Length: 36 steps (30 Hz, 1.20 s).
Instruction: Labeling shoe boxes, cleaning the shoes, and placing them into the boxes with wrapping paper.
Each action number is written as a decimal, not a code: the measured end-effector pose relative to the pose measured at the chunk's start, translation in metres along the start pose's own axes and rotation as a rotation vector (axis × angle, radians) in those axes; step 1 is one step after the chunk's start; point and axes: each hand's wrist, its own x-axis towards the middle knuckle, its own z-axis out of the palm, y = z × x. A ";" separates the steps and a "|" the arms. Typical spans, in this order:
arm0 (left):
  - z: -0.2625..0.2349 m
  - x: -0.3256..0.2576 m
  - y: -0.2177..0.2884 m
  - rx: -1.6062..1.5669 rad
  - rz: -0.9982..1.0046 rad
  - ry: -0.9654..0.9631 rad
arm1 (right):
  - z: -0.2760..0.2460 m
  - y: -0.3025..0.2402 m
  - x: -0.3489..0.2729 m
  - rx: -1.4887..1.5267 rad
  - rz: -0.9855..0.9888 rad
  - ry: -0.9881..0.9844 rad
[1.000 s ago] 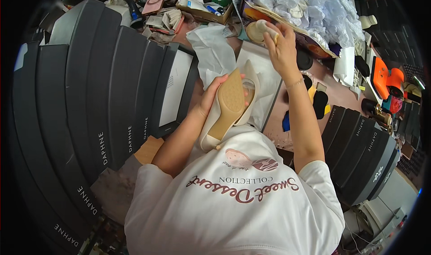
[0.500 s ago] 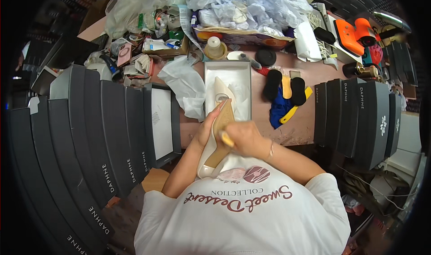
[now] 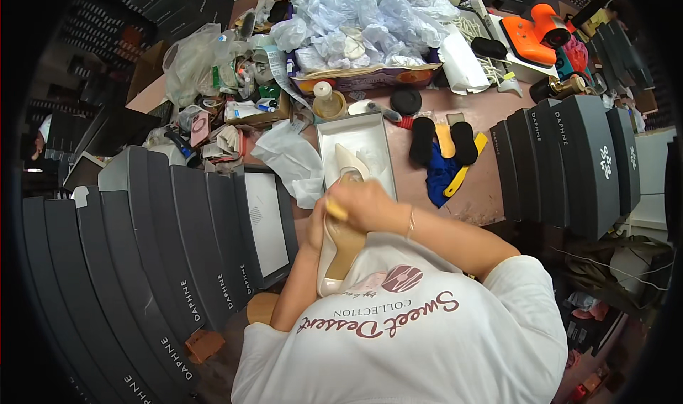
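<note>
A cream high-heeled shoe [image 3: 345, 251] is held against my shirt, its tan sole facing up and its heel end toward me. My left hand [image 3: 313, 226] is closed round its left side, the fingers partly hidden. Over the front part of the sole, my right hand [image 3: 371, 206] is a fist gripping a small yellow piece [image 3: 336, 208], blurred, its kind unclear. The toe is covered by my hands. Just beyond them an open shoe box [image 3: 385, 144] holds another cream shoe [image 3: 348, 158] on white paper.
Dark grey shoe boxes stand in rows at left [image 3: 153, 240] and right [image 3: 580, 162]. White tissue [image 3: 288, 155] lies left of the open box. Black pads [image 3: 464, 144], a blue cloth [image 3: 442, 180] and a yellow-handled tool [image 3: 466, 169] lie right. A carton of crumpled paper [image 3: 366, 30] stands behind.
My right hand has moved with the yellow piece along the sole, from its middle toward the toe. My left hand still holds the shoe. The whole view has shifted slightly.
</note>
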 end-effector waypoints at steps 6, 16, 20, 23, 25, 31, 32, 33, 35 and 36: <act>0.000 -0.007 0.023 0.196 0.009 0.152 | 0.036 0.061 -0.006 0.091 0.387 0.050; 0.022 0.034 0.028 1.836 -0.028 0.246 | 0.024 0.116 -0.093 0.633 0.902 0.255; -0.030 0.036 -0.043 1.968 0.021 0.205 | 0.007 0.096 -0.078 1.042 1.081 0.286; -0.021 0.013 -0.005 1.082 0.112 0.190 | -0.002 0.109 -0.074 0.969 0.888 0.501; -0.009 -0.018 0.023 0.539 -0.010 0.080 | -0.017 0.116 -0.061 0.977 0.868 0.521; 0.007 -0.048 -0.013 0.259 0.068 -0.052 | -0.004 0.071 0.009 1.384 0.751 0.356; 0.016 -0.040 -0.011 0.270 0.016 -0.052 | 0.008 0.060 0.012 1.135 0.682 0.324; 0.023 -0.032 -0.004 0.224 -0.078 -0.065 | 0.017 0.053 0.012 0.887 0.615 0.283; 0.036 -0.016 0.013 0.091 -0.306 -0.095 | 0.015 0.044 0.015 0.741 0.576 0.308; 0.030 -0.010 0.014 0.146 -0.293 -0.036 | 0.014 0.043 0.022 0.669 0.538 0.321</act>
